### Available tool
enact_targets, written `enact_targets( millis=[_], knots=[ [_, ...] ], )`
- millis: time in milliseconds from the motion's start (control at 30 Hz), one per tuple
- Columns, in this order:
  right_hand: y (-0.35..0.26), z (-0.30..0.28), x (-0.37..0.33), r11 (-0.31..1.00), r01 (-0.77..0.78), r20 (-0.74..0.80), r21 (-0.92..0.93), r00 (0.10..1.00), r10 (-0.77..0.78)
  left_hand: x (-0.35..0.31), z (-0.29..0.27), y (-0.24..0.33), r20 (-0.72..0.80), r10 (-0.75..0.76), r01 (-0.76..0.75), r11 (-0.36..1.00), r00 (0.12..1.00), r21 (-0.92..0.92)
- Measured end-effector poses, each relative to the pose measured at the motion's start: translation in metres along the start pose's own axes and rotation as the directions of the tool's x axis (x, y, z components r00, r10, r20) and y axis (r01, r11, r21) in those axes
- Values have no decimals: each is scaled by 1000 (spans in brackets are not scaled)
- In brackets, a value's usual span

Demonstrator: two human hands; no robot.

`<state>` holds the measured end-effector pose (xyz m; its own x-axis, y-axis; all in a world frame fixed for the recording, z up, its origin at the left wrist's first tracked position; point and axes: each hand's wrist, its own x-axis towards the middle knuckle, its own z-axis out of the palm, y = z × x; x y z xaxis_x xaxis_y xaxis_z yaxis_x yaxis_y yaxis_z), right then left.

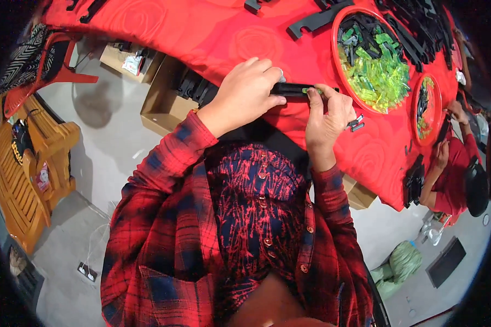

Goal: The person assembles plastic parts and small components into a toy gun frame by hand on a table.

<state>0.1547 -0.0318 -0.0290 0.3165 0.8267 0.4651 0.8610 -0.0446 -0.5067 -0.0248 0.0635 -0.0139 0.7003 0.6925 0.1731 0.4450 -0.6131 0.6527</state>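
A slim black plastic bar [293,89] lies across between my hands, just over the near edge of the red tablecloth. My left hand [244,94] is closed round the bar's left end. At its right end, my right hand [328,115] pinches a small clear green plastic piece [306,91] between thumb and finger, against the bar. How far the piece sits into the bar is hidden by the fingertips. Several small dark pieces [357,125] lie on the cloth beside my right hand.
A red round tray [339,64] of yellow-green and black pieces stands at the right; a smaller tray [415,121] lies beyond it. Black bars [315,20] lie at the back. A person in red [454,169] works at the far right. Cardboard boxes [157,117] stand below the table.
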Motion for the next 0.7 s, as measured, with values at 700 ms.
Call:
enact_targets(
  millis=[700],
  knots=[
    [-1, 5, 1, 999, 29, 46, -32, 999, -28, -8, 13, 7, -64, -42, 42, 999, 997, -3]
  ],
)
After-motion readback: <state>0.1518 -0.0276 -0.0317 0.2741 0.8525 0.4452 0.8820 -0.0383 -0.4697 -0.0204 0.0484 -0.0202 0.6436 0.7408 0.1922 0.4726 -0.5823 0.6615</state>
